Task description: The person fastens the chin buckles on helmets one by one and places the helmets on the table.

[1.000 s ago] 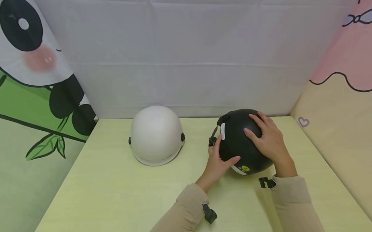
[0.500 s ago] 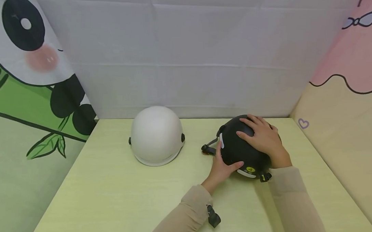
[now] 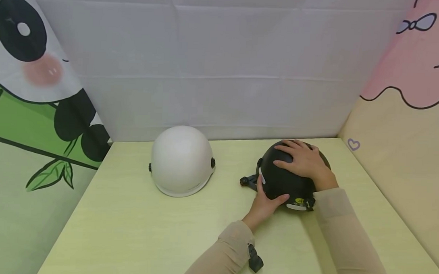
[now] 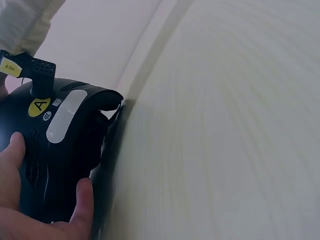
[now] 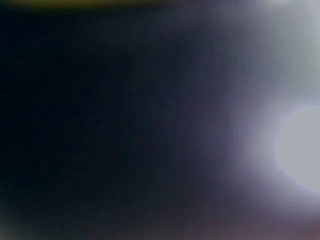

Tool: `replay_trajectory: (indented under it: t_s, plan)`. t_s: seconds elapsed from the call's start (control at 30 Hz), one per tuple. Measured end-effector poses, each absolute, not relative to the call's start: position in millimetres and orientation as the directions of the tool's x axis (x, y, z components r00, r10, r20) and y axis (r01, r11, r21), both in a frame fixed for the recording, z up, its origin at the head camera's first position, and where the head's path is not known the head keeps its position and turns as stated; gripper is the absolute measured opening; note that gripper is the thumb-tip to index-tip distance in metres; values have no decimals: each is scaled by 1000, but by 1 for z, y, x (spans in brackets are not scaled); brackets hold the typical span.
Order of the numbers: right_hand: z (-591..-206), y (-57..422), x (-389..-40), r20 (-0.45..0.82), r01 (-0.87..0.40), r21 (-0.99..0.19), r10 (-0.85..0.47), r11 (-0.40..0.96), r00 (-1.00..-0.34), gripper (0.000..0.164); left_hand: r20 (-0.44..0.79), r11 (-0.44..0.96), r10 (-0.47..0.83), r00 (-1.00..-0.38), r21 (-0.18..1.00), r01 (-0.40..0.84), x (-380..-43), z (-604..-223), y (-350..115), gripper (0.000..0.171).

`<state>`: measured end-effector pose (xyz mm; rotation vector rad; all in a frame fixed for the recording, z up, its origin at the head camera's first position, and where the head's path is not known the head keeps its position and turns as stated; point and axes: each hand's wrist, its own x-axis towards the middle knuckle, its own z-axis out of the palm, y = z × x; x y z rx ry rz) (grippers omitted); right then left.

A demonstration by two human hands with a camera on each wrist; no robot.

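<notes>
A black helmet point(image 3: 288, 183) sits at the right of the table, dome up, with a chin strap point(image 3: 250, 181) lying out on its left. My left hand point(image 3: 263, 208) grips its lower left side, thumb and fingers spread apart on the shell. Over the crown, my right hand point(image 3: 305, 161) holds the dome with its fingers spread. In the left wrist view a round yellow sticker point(image 4: 39, 106) and a white patch point(image 4: 66, 116) show near the rim. The right wrist view is dark and blurred apart from one bright spot.
A white helmet point(image 3: 181, 162) stands to the left, dome up, close to the pale back wall point(image 3: 207, 64). Printed panels flank the pale yellow table point(image 3: 129, 230) on both sides. A small black wrist camera point(image 3: 255, 259) sits at the left cuff.
The black helmet has come down and turned from a tilted pose to dome up, its strap now lying on the left. My right hand has slid left across the crown.
</notes>
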<state>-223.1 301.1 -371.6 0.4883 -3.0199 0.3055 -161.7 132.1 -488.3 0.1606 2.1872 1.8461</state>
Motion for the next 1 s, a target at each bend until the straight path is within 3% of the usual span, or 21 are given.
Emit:
replay_trajectory:
  t_s: [0.4, 0.67, 1.0]
  plan:
    - [-371, 298, -234, 30, -291, -162, -290, 943, -956, 69, -188, 311, 304, -934, 946, -89, -169, -490, 130, 112]
    - [-377, 302, -243, 28, -294, -128, -293, 947, -956, 69, -220, 438, 345, -912, 898, -51, -175, -484, 131, 104]
    - [-379, 316, -251, 22, -284, -111, -283, 952, -959, 72, -169, 446, 394, -903, 895, 27, -182, -488, 131, 85]
